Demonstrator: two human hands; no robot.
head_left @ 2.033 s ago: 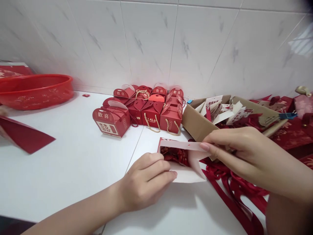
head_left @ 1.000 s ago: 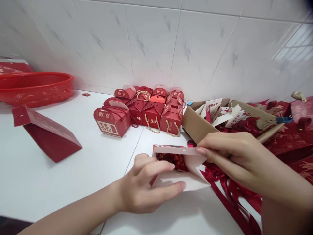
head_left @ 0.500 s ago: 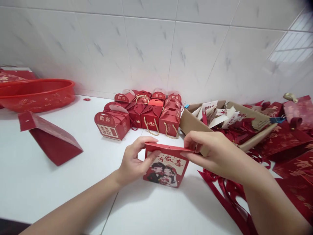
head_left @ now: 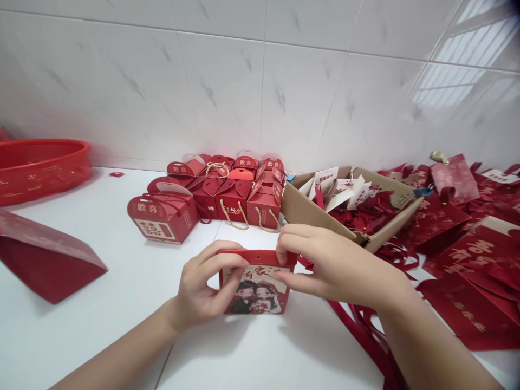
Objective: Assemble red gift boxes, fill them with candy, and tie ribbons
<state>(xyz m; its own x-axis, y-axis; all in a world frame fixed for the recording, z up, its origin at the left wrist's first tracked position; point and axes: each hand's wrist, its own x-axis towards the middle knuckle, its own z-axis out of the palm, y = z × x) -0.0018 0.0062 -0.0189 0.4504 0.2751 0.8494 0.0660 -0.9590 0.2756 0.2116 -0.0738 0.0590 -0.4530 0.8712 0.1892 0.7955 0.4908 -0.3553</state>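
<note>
A small red gift box (head_left: 260, 295) with a cartoon bride and groom on its front stands upright on the white surface before me. My left hand (head_left: 209, 279) pinches its top left edge, thumb on the front face and fingers behind the flap. At the top right, my right hand (head_left: 312, 262) grips the red flap between thumb and curled fingers. Two holes show in the flap; the back of the box is hidden.
Finished-looking red boxes (head_left: 260, 203) stand grouped near the tiled wall. A cardboard box (head_left: 320, 216) holds tags and ribbons. Dark red ribbon (head_left: 357, 330) trails at right beside red bags (head_left: 467, 309). A folded red box (head_left: 52, 260) and red basin (head_left: 44, 173) are left.
The view has turned rightward, so the surroundings sit further left. The box's front now faces me more squarely, and its top flap shows more. Both hands keep their hold.
</note>
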